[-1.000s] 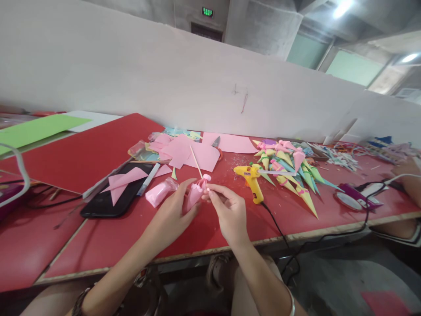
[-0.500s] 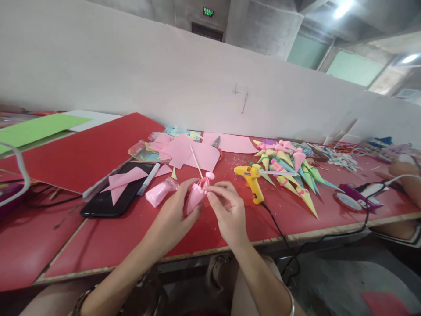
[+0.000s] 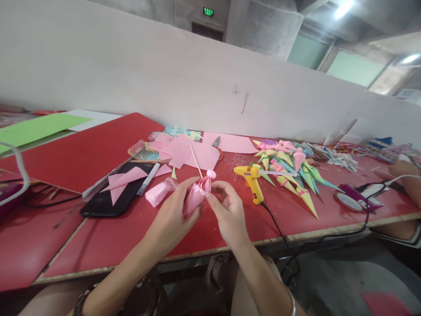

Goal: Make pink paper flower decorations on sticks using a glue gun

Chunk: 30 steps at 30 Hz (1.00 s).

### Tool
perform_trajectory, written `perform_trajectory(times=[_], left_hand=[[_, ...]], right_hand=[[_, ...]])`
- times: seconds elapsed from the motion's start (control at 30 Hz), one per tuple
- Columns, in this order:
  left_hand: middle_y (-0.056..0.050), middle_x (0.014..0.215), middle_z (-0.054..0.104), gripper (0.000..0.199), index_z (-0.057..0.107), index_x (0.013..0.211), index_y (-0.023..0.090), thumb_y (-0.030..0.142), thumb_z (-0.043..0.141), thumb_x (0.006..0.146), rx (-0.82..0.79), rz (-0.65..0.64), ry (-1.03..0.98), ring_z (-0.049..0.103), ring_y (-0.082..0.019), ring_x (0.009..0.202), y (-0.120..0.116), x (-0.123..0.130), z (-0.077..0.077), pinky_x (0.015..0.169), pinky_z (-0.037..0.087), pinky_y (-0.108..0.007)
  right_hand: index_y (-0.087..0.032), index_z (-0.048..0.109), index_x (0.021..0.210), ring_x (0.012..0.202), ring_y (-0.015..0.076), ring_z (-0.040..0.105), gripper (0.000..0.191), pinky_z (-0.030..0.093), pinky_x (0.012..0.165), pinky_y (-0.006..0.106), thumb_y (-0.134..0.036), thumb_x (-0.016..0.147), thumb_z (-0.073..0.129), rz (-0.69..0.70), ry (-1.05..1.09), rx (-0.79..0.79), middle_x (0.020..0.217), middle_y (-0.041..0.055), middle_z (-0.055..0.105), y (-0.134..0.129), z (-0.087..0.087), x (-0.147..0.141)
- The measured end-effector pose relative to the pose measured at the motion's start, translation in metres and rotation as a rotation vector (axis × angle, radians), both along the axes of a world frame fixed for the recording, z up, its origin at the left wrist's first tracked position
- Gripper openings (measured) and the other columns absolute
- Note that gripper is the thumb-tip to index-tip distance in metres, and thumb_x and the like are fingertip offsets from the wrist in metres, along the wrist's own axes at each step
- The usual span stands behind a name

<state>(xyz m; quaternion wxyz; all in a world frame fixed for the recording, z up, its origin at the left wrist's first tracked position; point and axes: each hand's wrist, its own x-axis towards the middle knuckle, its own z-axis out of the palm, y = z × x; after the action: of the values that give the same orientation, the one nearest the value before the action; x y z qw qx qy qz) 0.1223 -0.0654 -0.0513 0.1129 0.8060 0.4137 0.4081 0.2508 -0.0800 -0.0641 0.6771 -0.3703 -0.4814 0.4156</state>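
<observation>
A pink paper cone (image 3: 192, 202) with small clay beads round its mouth is held in my left hand (image 3: 179, 204), the fingers wrapped about it. From its top rises a curled pink piece ending in a round pink ball (image 3: 211, 174). My right hand (image 3: 228, 208) is closed at the cone's right rim, thumb and fingertips against the pink edge. What exactly sits between those fingertips is too small to make out. Left of the cone lies a lump of pink clay in clear wrap (image 3: 161, 192). A thin wooden stick (image 3: 196, 161) shows just behind the cone.
To the right lie a yellow glue gun (image 3: 251, 180) with a black cord and a heap of finished paper cones (image 3: 289, 162). Pink paper sheets (image 3: 179, 149) and scissors (image 3: 217, 141) are behind. A black phone-like tray (image 3: 113, 199) is left; another person's arm (image 3: 406, 177) shows far right.
My right fingertips have shifted slightly along the cone's rim and spread a little. The cone's top with its ball has moved slightly to the right. My left hand keeps its hold.
</observation>
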Motion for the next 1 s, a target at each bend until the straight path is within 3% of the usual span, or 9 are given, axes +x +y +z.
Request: perform_trajectory(times=[0.2, 0.5, 0.7, 0.83, 0.9, 1.0], left_hand=[[-0.007, 0.111, 0.064, 0.037, 0.044, 0.117, 0.021, 0.016, 0.046, 0.081, 0.04, -0.02, 0.015, 0.063, -0.02, 0.1, 0.001, -0.001, -0.001, 0.082, 0.052, -0.03], [-0.011, 0.115, 0.059, 0.038, 0.039, 0.12, 0.02, 0.02, 0.043, 0.083, -0.033, 0.026, 0.066, 0.059, -0.023, 0.105, 0.002, -0.005, 0.002, 0.085, 0.05, -0.037], [-0.021, 0.124, 0.051, 0.042, 0.035, 0.127, 0.013, 0.022, 0.037, 0.086, -0.031, 0.18, 0.288, 0.052, -0.033, 0.115, 0.011, -0.014, -0.023, 0.083, 0.05, -0.048], [-0.025, 0.129, 0.045, 0.045, 0.035, 0.129, 0.013, 0.022, 0.04, 0.085, -0.032, 0.267, 0.424, 0.05, -0.037, 0.119, 0.013, -0.018, -0.037, 0.072, 0.054, -0.044], [-0.024, 0.129, 0.045, 0.047, 0.037, 0.128, 0.013, 0.027, 0.046, 0.084, -0.044, 0.259, 0.435, 0.049, -0.038, 0.119, 0.012, -0.017, -0.035, 0.073, 0.054, -0.045], [-0.021, 0.126, 0.047, 0.049, 0.046, 0.121, 0.014, 0.042, 0.053, 0.081, -0.141, 0.265, 0.456, 0.053, -0.038, 0.112, 0.01, -0.017, -0.019, 0.072, 0.054, -0.045]], right_hand=[[-0.02, 0.063, 0.084, 0.084, 0.0147, 0.059, 0.008, 0.049, 0.077, 0.027, -0.022, 0.077, 0.06, -0.015, -0.064, 0.022, 0.089, 0.0021, 0.058, 0.0, 0.002, 0.001], [-0.021, 0.064, 0.082, 0.083, 0.0153, 0.058, 0.011, 0.05, 0.075, 0.028, -0.025, 0.074, 0.058, -0.03, -0.084, -0.015, 0.087, 0.0028, 0.058, 0.001, 0.003, 0.0], [-0.019, 0.062, 0.086, 0.082, 0.0154, 0.057, 0.015, 0.048, 0.073, 0.028, -0.025, 0.073, 0.057, -0.128, -0.043, -0.169, 0.088, 0.0027, 0.061, 0.005, -0.004, 0.002], [-0.02, 0.062, 0.082, 0.082, 0.0156, 0.057, 0.012, 0.047, 0.073, 0.028, -0.025, 0.073, 0.055, -0.121, -0.085, -0.18, 0.088, 0.0023, 0.06, 0.006, -0.007, 0.003], [-0.02, 0.062, 0.079, 0.082, 0.0158, 0.057, 0.011, 0.047, 0.072, 0.028, -0.025, 0.073, 0.054, -0.118, -0.109, -0.176, 0.087, 0.0023, 0.06, 0.006, -0.008, 0.003], [-0.02, 0.062, 0.077, 0.081, 0.016, 0.057, 0.01, 0.047, 0.072, 0.028, -0.024, 0.073, 0.054, -0.13, -0.126, -0.169, 0.086, 0.0022, 0.06, 0.006, -0.007, 0.003]])
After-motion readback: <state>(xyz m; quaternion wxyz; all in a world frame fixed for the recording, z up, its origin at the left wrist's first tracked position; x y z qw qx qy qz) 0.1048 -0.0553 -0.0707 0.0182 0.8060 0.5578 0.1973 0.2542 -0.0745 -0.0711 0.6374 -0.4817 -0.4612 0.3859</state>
